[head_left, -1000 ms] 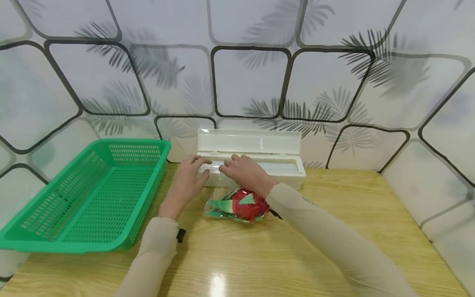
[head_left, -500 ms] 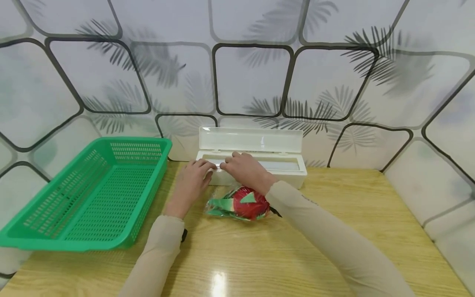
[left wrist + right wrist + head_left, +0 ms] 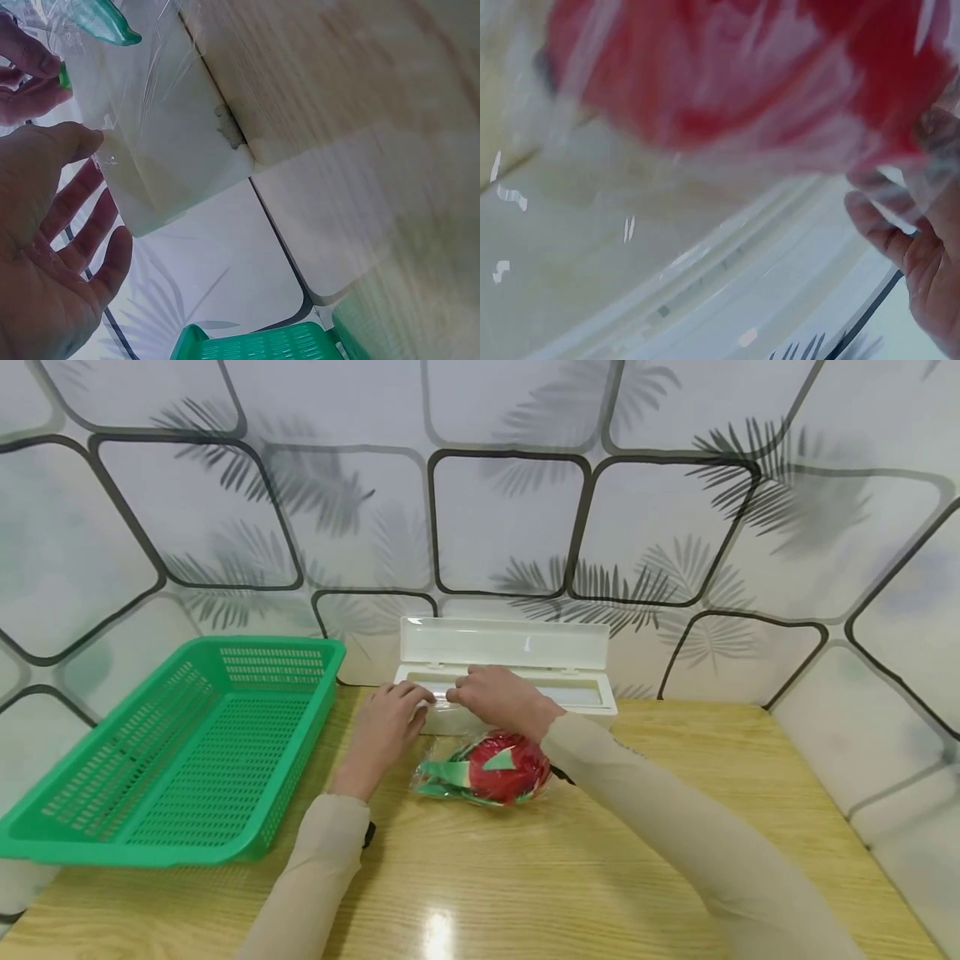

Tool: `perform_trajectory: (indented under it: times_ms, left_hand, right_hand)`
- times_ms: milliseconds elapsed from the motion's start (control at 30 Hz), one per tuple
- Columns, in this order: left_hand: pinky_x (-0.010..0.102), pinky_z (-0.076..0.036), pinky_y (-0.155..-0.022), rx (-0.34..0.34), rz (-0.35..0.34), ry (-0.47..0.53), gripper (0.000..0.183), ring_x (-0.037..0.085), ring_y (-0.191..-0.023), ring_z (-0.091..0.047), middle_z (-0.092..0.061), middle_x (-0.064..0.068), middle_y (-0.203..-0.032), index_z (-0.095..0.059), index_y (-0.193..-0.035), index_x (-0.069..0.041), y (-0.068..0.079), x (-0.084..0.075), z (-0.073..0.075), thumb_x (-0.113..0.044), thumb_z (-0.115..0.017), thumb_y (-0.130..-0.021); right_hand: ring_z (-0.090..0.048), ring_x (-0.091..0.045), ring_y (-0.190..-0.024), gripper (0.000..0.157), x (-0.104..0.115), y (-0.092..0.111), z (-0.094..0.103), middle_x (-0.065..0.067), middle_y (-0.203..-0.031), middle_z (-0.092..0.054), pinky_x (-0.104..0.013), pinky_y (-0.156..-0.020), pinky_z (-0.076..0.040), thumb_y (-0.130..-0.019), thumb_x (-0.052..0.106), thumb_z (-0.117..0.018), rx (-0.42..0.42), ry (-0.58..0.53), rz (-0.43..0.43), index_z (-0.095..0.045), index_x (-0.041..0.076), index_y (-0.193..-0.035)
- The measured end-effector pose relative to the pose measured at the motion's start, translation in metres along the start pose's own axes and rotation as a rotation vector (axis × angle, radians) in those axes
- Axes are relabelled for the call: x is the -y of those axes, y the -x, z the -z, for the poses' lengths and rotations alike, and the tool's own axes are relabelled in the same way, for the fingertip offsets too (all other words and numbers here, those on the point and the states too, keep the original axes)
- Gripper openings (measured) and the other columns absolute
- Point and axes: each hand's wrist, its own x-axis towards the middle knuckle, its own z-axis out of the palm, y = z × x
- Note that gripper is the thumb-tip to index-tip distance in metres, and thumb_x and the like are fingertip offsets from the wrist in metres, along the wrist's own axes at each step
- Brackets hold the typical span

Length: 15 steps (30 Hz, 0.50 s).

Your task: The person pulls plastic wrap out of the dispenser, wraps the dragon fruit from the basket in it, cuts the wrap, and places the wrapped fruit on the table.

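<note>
Pale wall covering (image 3: 510, 522) fills the background, patterned with rounded black and grey outlines and feathery leaves. Before it I see a tabletop (image 3: 480, 877) of yellowish wood grain, glossy enough to throw back a bright spot of light. At left stands a green plastic basket (image 3: 296, 760), oblong and shallow, its sides and floor pierced with rows of small slots. Near the wall, a long white box (image 3: 600, 710) of smooth plastic has its shiny hinged lid (image 3: 504, 643) raised.

Just in front of the box, on the tabletop, lies a dragon fruit (image 3: 510, 777), red and rounded with pointed green flaps, inside crinkled clear film (image 3: 442, 750) that catches the light in sharp creases.

Two hands reach in from long, smooth beige sleeves (image 3: 645, 785). The right hand (image 3: 498, 697) is above and behind the dragon fruit, its fingers curled together and pinching the film at the box's front edge. The left hand (image 3: 382, 727) is bent at the box's left corner. From its wrist camera I see the lower fingers spread apart and the thumb against the film; whether they pinch it, I cannot tell.
</note>
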Motion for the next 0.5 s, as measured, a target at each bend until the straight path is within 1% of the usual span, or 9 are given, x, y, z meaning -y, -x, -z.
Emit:
perform_trajectory:
  times_ms: [67, 100, 233, 300, 333, 433, 500]
  left_hand:
    - [0.048, -0.057, -0.075, 0.009, 0.007, -0.002, 0.011, 0.032, -0.094, -0.067, -0.075, 0.005, -0.111, -0.074, -0.106, -0.015, 0.001, 0.001, 0.000, -0.012, -0.071, -0.096]
    - [0.047, -0.057, -0.075, 0.011, 0.008, -0.005, 0.012, 0.032, -0.094, -0.067, -0.074, 0.005, -0.111, -0.074, -0.106, -0.015, 0.001, 0.002, 0.000, -0.012, -0.071, -0.096]
    - [0.047, -0.058, -0.074, 0.006, -0.004, -0.014, 0.011, 0.032, -0.094, -0.066, -0.074, 0.005, -0.110, -0.074, -0.106, -0.015, 0.001, 0.004, -0.001, -0.012, -0.071, -0.095]
    - [0.047, -0.057, -0.073, -0.002, -0.014, -0.016, 0.010, 0.032, -0.093, -0.066, -0.073, 0.005, -0.110, -0.074, -0.105, -0.015, 0.001, 0.004, -0.002, -0.012, -0.071, -0.095]
    - [0.047, -0.057, -0.072, -0.006, -0.019, -0.014, 0.010, 0.032, -0.093, -0.066, -0.073, 0.005, -0.110, -0.074, -0.105, -0.015, 0.000, 0.004, -0.002, -0.012, -0.071, -0.095]
    - [0.047, -0.057, -0.073, -0.018, -0.023, -0.008, 0.010, 0.033, -0.094, -0.066, -0.072, 0.005, -0.110, -0.073, -0.104, -0.015, 0.001, 0.004, -0.004, -0.012, -0.070, -0.096]
    - [0.048, -0.057, -0.073, -0.024, -0.023, -0.009, 0.010, 0.033, -0.094, -0.066, -0.073, 0.005, -0.109, -0.073, -0.104, -0.015, 0.002, 0.004, -0.004, -0.011, -0.070, -0.095]
  right_hand:
    - [-0.067, -0.022, -0.092, 0.025, -0.005, -0.001, 0.001, 0.000, -0.105, -0.076, -0.034, -0.080, -0.059, -0.101, 0.005, -0.061, 0.027, -0.015, 0.028, -0.073, 0.018, -0.119]
    - [-0.068, -0.022, -0.094, 0.026, -0.007, -0.002, 0.001, 0.000, -0.107, -0.077, -0.035, -0.081, -0.059, -0.101, 0.006, -0.061, 0.037, -0.048, 0.035, -0.074, 0.019, -0.119]
    - [-0.069, -0.021, -0.100, 0.024, -0.023, -0.006, -0.003, 0.000, -0.114, -0.077, -0.037, -0.086, -0.059, -0.102, 0.011, -0.061, 0.059, -0.284, 0.036, -0.076, 0.019, -0.120]
    - [-0.070, -0.020, -0.101, 0.023, -0.031, -0.008, -0.005, 0.000, -0.114, -0.078, -0.037, -0.088, -0.058, -0.102, 0.013, -0.063, 0.056, -0.407, 0.043, -0.076, 0.018, -0.119]
    - [-0.071, -0.018, -0.100, 0.022, -0.034, -0.008, -0.006, 0.000, -0.113, -0.078, -0.036, -0.089, -0.058, -0.101, 0.013, -0.064, 0.055, -0.448, 0.050, -0.077, 0.017, -0.119]
    - [-0.072, -0.017, -0.095, 0.021, -0.041, -0.009, -0.009, -0.001, -0.109, -0.078, -0.036, -0.087, -0.058, -0.100, 0.013, -0.065, 0.033, -0.516, 0.093, -0.077, 0.015, -0.116]
    - [-0.072, -0.017, -0.094, 0.020, -0.043, -0.009, -0.010, -0.002, -0.107, -0.079, -0.036, -0.086, -0.058, -0.100, 0.012, -0.064, 0.018, -0.540, 0.119, -0.078, 0.014, -0.115]
